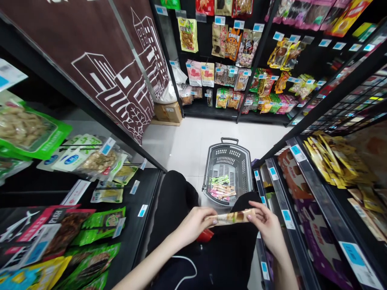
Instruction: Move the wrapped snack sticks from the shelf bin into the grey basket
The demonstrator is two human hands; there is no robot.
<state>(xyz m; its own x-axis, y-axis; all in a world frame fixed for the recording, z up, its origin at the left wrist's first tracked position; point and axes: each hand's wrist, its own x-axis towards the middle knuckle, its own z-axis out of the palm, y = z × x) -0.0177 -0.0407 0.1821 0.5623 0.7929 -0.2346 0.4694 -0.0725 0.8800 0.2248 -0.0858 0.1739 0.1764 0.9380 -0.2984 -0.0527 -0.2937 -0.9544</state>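
Observation:
A slim beige-and-brown snack packet (pixel 231 218) is stretched sideways above my lap, one end in each hand. My left hand (pixel 193 225) pinches its left end. At the right end, my right hand (pixel 263 217) grips with thumb and fingers. Just beyond my knees, a grey shopping basket (pixel 206 171) stands on the floor with its handle at the far side. Several slim packets (pixel 223 189) in green, pink and beige lie in its near part. Something red (pixel 204 235) shows below my left hand, partly hidden.
Shelves of bagged snacks flank me: green bags (pixel 99 225) at left, yellow packets (pixel 332 161) and purple boxes (pixel 317 237) at right. A black rack (pixel 208 110) of hanging snacks stands ahead. Beside it sits a cardboard box (pixel 168 112). A white cable (pixel 193 266) lies across my lap.

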